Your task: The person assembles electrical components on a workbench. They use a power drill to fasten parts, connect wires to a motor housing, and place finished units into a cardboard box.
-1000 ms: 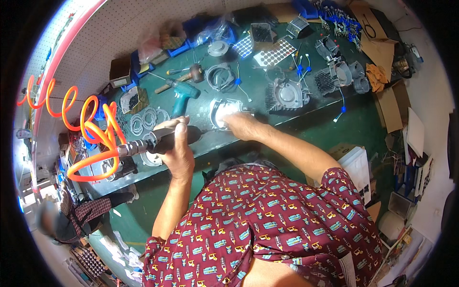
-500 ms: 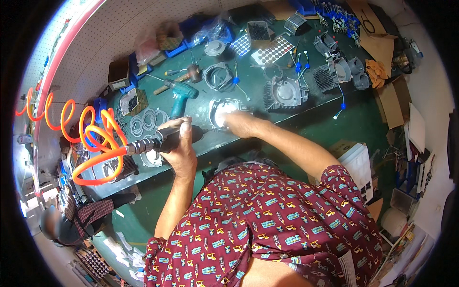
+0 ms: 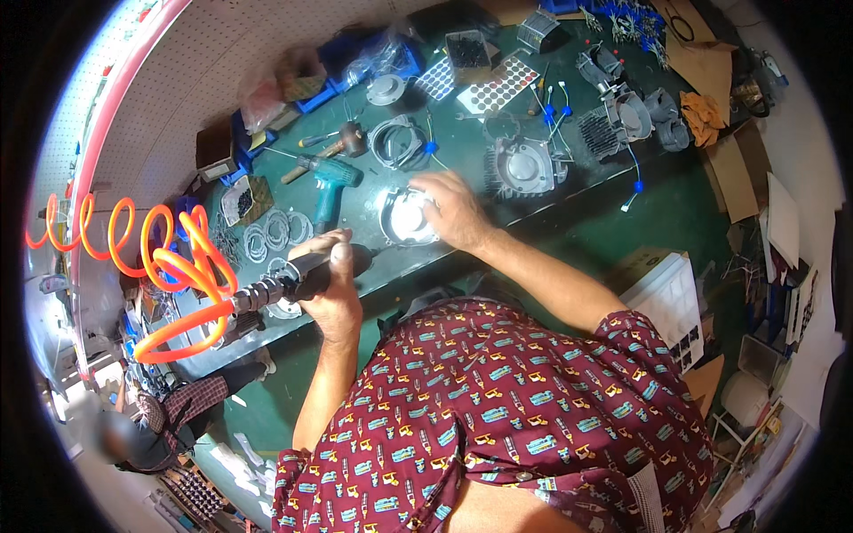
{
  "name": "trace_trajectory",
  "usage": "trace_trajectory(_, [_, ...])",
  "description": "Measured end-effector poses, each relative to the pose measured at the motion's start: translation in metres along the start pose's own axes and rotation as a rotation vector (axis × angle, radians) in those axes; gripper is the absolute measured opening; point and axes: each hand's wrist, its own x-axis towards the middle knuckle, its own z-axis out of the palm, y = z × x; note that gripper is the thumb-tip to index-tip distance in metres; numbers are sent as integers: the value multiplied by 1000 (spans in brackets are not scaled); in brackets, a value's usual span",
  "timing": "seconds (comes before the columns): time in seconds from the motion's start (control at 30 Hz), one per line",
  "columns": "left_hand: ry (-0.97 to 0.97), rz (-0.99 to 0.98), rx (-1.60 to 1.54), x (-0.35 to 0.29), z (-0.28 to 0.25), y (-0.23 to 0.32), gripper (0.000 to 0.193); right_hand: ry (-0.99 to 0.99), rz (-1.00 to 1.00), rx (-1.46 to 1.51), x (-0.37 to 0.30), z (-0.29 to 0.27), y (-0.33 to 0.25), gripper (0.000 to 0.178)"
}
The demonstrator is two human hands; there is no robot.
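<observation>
**Gripping an air tool beside a round metal cover**

Coiling in from the far left, an orange spiral air hose (image 3: 151, 266) runs to the back of a dark pneumatic hand tool (image 3: 302, 274), which lies nearly level over the front edge of the green workbench (image 3: 586, 226). The left hand (image 3: 333, 293) is wrapped around the tool's body, fingers closed tight on it, thumb on top. Just behind the hand, flat ring gaskets (image 3: 271, 233) lie on the bench, and a teal cordless drill (image 3: 329, 182) rests beyond them next to a hammer (image 3: 333, 144). To the right of the tool's nose sits a shiny round metal cover (image 3: 404, 218), near the front of the bench. The right hand (image 3: 458, 213) lies on the cover's right side, fingers spread slightly and curled over its rim. Farther right stands a finned grey engine cylinder (image 3: 524, 167), then more grey engine castings (image 3: 631, 111) and blue-tipped wires (image 3: 635, 182). A white carton (image 3: 671, 302) stands on the floor at the right.
</observation>
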Motion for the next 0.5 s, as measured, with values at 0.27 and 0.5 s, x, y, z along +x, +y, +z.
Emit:
trace_trajectory(0.27, [189,-98,123,6,1,14,17,-40,407,343,-21,34,29,41])
trace_trajectory(0.5, [44,-61,222,-4,-18,14,30,-80,400,327,-19,46,23,39])
